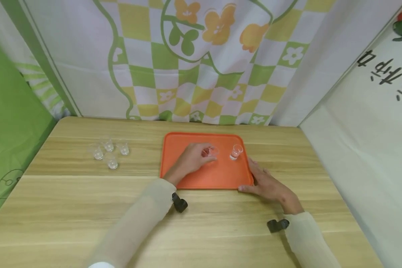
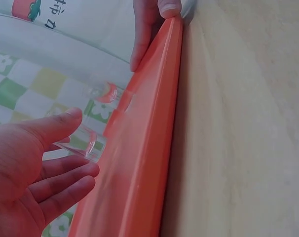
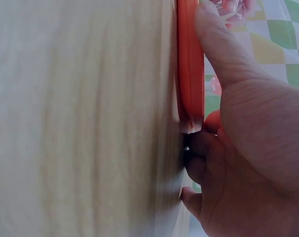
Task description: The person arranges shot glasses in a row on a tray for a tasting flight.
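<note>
My left hand (image 1: pixel 192 158) is over the middle of an orange tray (image 1: pixel 201 180), its thumb and fingers around a small clear shot glass (image 2: pixel 85 140). In the left wrist view the thumb is on one side of this glass and the fingers on the other, with the glass's base close to the tray. To its right, another clear shot glass (image 1: pixel 236 152) stands upright on the tray. My right hand (image 1: pixel 266 185) holds the tray's near right corner, thumb at the front edge and fingers along the right side. In the right wrist view those fingers (image 3: pixel 204 145) curl at the rim.
Several more clear shot glasses (image 1: pixel 112 162) stand in a group on the left of the wooden table (image 1: pixel 214 227). A checked, flowered curtain (image 1: pixel 201 82) hangs behind the table's back edge. A white wall panel (image 1: pixel 348 123) borders the right side, and green cloth (image 1: pixel 13 111) the left.
</note>
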A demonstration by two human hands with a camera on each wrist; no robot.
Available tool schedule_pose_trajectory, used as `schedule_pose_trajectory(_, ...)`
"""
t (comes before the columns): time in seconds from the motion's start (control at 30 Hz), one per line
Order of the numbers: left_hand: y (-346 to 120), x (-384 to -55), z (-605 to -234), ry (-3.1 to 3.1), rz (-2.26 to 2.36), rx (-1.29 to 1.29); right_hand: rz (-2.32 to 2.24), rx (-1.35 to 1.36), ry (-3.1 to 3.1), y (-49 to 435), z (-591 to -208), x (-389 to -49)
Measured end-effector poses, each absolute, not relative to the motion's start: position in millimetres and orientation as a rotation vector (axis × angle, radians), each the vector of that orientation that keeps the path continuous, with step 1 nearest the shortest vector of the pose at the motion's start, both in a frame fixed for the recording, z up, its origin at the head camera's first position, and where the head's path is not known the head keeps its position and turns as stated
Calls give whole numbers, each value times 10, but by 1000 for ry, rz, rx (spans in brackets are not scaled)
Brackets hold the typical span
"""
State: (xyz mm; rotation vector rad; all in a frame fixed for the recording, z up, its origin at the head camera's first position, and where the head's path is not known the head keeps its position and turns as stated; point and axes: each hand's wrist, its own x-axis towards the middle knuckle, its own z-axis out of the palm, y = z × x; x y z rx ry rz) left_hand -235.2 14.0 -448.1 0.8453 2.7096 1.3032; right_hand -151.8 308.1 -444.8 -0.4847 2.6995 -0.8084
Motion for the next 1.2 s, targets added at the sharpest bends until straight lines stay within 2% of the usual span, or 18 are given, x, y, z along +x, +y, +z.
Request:
schedule_pose_trajectory(0.57,381,-2499,-4478,2655,1273,837,-791,-467,2698,3065,-4439,-1521)
schedule_pose_trajectory(1.2,584,-2518,-4473,2677,1208,849,-784,-471,2701,3089,-4469,-1536)
